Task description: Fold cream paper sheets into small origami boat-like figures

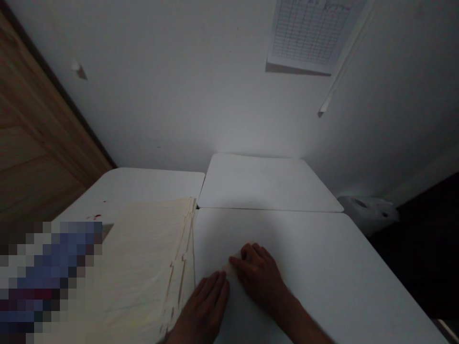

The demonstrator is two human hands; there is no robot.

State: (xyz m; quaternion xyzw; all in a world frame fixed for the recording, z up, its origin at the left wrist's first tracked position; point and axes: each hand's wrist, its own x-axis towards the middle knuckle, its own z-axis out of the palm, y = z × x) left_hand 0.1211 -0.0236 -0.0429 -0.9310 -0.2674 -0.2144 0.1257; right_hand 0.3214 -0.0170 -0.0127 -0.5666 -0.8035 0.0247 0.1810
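Lying flat, open on white table (322,267), dim rm: left hand (206,306), right hand (260,277)

Nothing was really readable in this one. The gridded sheet (310,33) up on the wall had rows of tiny cells and some faint marks along the top, but it was too small and blurry to make out. The tabs on the stack of folders (150,258) were too dim to tell.
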